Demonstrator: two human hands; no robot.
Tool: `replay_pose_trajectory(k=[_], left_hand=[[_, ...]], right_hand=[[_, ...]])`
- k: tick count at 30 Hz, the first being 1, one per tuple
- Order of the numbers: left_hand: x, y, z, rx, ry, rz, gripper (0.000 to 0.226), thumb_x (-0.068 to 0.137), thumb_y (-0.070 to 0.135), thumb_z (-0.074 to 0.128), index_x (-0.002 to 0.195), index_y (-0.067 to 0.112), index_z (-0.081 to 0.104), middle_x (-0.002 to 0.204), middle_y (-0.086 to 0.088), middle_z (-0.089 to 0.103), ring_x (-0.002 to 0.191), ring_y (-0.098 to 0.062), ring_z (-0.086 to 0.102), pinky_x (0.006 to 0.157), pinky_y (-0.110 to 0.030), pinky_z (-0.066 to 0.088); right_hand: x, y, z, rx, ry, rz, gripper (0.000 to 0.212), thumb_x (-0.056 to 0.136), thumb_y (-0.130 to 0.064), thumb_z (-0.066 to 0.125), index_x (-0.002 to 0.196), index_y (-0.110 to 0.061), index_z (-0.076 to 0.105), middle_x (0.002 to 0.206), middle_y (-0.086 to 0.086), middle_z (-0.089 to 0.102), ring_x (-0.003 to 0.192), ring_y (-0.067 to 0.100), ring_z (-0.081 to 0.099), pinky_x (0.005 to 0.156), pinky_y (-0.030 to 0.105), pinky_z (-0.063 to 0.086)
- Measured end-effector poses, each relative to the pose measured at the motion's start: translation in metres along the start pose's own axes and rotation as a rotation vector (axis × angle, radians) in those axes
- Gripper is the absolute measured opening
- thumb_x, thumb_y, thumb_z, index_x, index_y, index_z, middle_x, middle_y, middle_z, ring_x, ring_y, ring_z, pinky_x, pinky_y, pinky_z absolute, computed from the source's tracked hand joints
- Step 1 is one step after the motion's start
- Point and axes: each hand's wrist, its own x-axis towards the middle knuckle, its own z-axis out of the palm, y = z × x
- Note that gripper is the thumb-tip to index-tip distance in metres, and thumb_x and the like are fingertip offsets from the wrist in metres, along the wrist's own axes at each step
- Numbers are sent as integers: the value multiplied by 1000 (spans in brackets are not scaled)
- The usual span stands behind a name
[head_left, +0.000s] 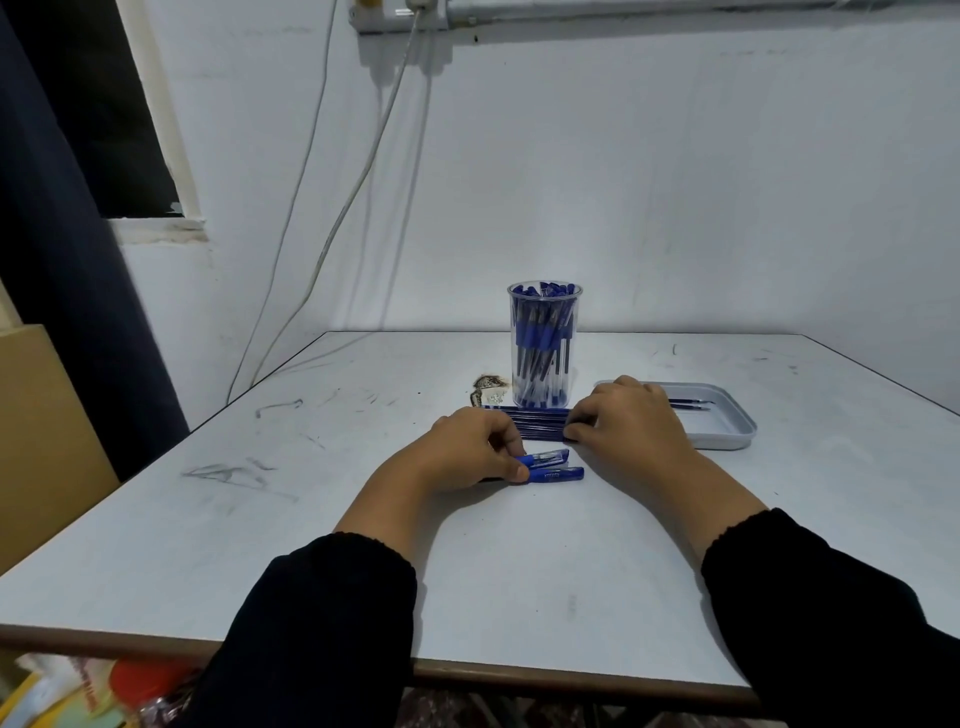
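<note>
Black sleeves (322, 623) are resting at the near table (519, 597) edge. The left hand (467, 452) fingers are pinching two blue pens (553, 466) in front of the pen jar (544, 345). The right hand (631, 421) fingers are curling onto and gripping the refill row (537, 423) just before the jar. A grey tray (737, 436) is sitting to the jar's right.

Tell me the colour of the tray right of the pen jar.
The tray is pale grey, clearest in the head view.

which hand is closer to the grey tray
Right. The right hand sits just left of the tray, fingertips at the row of refills; the left hand is farther left, pinching the blue pens.
</note>
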Motion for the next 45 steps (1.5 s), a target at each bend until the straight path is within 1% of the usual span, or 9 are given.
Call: replay_pose_trajectory(k=[5,9,12,16,20,23,29,33,45], left_hand=[[0,0,1,32,67,59,15,73,26,79,77,26,64,77,8,64,70,-6,51,65,-21,37],[3,0,3,116,153,106,17,73,30,78,75,33,61,85,8,59,87,-13,51,71,-25,37],[3,-2,5,164,201,112,19,73,33,76,75,40,58,96,5,51,98,-19,45,80,-29,41],[4,-1,7,245,240,177,20,77,32,74,83,41,57,98,9,53,102,-18,42,82,-27,36],[4,2,8,388,291,330,23,85,26,67,108,28,67,92,13,52,94,-10,35,79,-26,26],[3,3,9,447,362,400,24,90,25,61,113,22,67,96,7,54,93,-10,33,77,-25,25],[2,6,13,361,402,384,18,93,28,55,107,21,64,99,3,60,92,-15,53,73,-31,44],[3,6,14,447,443,410,20,94,31,54,105,20,68,92,2,64,88,-16,55,64,-30,42],[-3,12,16,446,449,353,21,95,36,49,99,29,69,83,5,65,77,-14,57,58,-28,38]], right_hand=[[4,2,-10,57,-97,-92,23,97,-37,51,100,-27,72,93,-9,66,99,14,51,86,32,27],[3,-1,-14,153,-137,-148,40,99,-45,43,80,-18,66,69,-7,58,78,12,50,83,31,30],[1,-3,-16,166,-179,-184,25,94,-43,53,92,-28,73,82,-11,65,87,9,51,86,29,26],[0,-5,-18,125,-190,-213,18,92,-35,58,99,-27,74,91,-11,68,92,10,52,86,27,23],[-1,-4,-19,165,-180,-201,16,91,-34,59,96,-29,73,89,-11,68,90,9,52,87,26,23],[0,-4,-21,184,-154,-206,14,90,-31,62,98,-29,73,91,-13,68,90,7,52,88,26,26],[0,-6,-22,262,-50,-215,14,88,-29,67,98,-26,76,88,-10,70,86,11,54,84,32,35],[0,-7,-23,273,-42,-227,15,87,-29,69,99,-26,76,88,-8,71,85,12,55,83,33,37],[0,-6,-24,321,-41,-228,10,85,-28,71,93,-26,78,80,-10,69,79,7,54,82,28,35]])
